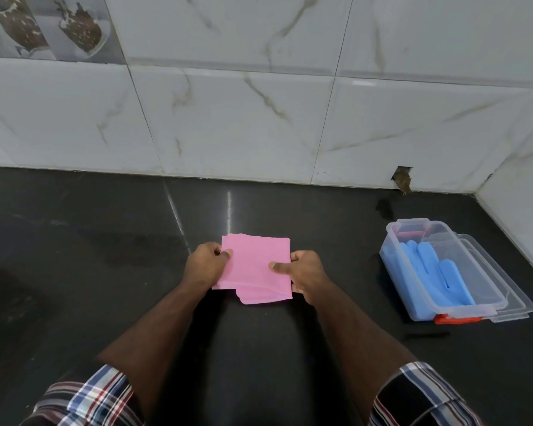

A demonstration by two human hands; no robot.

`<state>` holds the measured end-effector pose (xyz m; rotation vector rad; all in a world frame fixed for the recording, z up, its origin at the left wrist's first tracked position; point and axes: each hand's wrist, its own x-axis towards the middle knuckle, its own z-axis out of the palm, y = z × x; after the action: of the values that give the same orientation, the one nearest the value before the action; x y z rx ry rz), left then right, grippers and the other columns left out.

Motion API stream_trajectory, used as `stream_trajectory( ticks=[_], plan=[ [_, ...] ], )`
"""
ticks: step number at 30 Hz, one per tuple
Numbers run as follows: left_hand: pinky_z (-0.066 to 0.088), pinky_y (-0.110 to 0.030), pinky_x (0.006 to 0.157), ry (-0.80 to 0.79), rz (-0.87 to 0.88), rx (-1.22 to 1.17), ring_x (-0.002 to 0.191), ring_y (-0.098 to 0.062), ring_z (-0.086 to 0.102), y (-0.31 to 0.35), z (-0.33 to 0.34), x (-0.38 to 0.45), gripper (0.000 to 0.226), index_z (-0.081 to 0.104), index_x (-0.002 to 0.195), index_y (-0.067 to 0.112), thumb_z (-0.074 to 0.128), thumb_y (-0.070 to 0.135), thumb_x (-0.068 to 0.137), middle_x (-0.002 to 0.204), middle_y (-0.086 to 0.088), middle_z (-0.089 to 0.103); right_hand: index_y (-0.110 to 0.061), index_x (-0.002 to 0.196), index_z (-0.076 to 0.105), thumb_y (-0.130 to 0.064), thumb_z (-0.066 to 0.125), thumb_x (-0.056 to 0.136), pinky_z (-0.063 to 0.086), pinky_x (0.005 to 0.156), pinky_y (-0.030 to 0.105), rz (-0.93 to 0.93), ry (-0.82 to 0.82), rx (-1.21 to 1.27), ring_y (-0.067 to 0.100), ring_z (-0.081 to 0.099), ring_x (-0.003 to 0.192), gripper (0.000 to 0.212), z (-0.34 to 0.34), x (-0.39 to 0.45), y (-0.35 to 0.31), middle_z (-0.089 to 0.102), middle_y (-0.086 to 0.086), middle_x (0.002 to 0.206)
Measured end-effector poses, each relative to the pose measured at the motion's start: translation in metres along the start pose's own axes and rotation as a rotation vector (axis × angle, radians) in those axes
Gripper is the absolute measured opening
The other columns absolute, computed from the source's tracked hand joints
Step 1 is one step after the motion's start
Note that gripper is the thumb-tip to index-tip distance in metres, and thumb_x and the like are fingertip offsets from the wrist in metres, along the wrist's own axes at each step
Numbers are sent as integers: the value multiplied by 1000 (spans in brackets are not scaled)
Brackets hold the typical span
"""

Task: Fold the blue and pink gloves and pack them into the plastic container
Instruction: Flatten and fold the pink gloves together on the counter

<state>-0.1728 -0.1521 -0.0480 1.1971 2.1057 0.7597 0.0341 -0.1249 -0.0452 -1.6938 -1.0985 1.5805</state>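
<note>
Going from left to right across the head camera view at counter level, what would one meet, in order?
Left hand → folded pink glove → right hand → plastic container holding the blue gloves → clear lid tucked under the container's right side.

glossy dark counter [105, 272] (clear plastic container [425, 302])

Even bright light, glare streaks on dark countertop [228, 210], wide-angle bending at edges, sharp focus
</note>
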Motion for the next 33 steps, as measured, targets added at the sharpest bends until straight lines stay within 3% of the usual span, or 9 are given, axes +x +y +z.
stream_trajectory(
  ticks=[7,12,15,18,22,27,29,31,33],
  plan=[
    [37,-32,66,-54,-37,-11,76,-27,53,0,-1,3,30,62,78,6,48,21,100,77,-6,60,2,95,64,-9,89,67,61,72,51,14,-30,5,28,75,81,38,3,-2,-7,76,12,91],
    [38,-32,66,-95,-57,-91,71,-25,50,-4,-3,6,29,58,75,6,45,16,98,74,-6,58,-4,102,65,-5,79,78,60,64,36,12,-122,69,23,74,83,28,4,-6,-14,76,9,95],
    [39,-32,66,-115,-58,-128,71,-24,50,-5,-2,6,31,58,78,1,45,20,99,74,-6,58,-4,110,64,-4,73,82,61,73,43,14,-156,125,27,74,88,30,11,-4,-14,76,10,99],
    [43,-31,63,-140,-38,-164,69,-23,56,-3,0,3,28,65,80,8,57,28,99,76,-5,65,-6,110,66,-3,73,81,60,81,50,-4,-138,142,30,73,89,29,16,-9,-12,76,10,99],
    [48,-33,67,-152,-56,-344,71,-23,60,-3,3,0,29,67,95,-3,56,23,101,87,-15,73,-10,108,68,1,73,82,60,81,48,-108,-160,92,28,73,90,29,4,-20,-27,75,9,101],
    [53,-44,92,-232,44,-586,93,-22,70,30,14,1,21,71,101,9,55,22,102,103,-11,77,-20,117,63,-14,70,86,52,85,35,-562,-73,-419,18,65,97,33,-31,-55,-76,69,-5,107],
    [57,-35,82,-248,70,-652,84,-14,68,54,18,3,17,74,101,14,57,17,101,97,-4,77,-22,124,61,-26,60,90,49,82,33,-785,-10,-699,18,63,95,34,-41,-73,-84,70,-3,110],
    [55,-34,72,-385,15,-750,79,-19,67,75,23,3,20,76,101,16,55,16,101,94,-7,75,-24,124,62,-32,50,91,50,83,36,-926,16,-987,21,64,96,36,-46,-85,-75,71,0,112],
    [55,-47,86,-553,-86,-838,93,-30,70,82,32,1,24,74,107,11,57,25,101,103,-13,74,-23,126,60,-24,49,92,53,82,43,-1040,23,-1273,26,66,95,36,-47,-83,-46,70,3,111]
  ],
)
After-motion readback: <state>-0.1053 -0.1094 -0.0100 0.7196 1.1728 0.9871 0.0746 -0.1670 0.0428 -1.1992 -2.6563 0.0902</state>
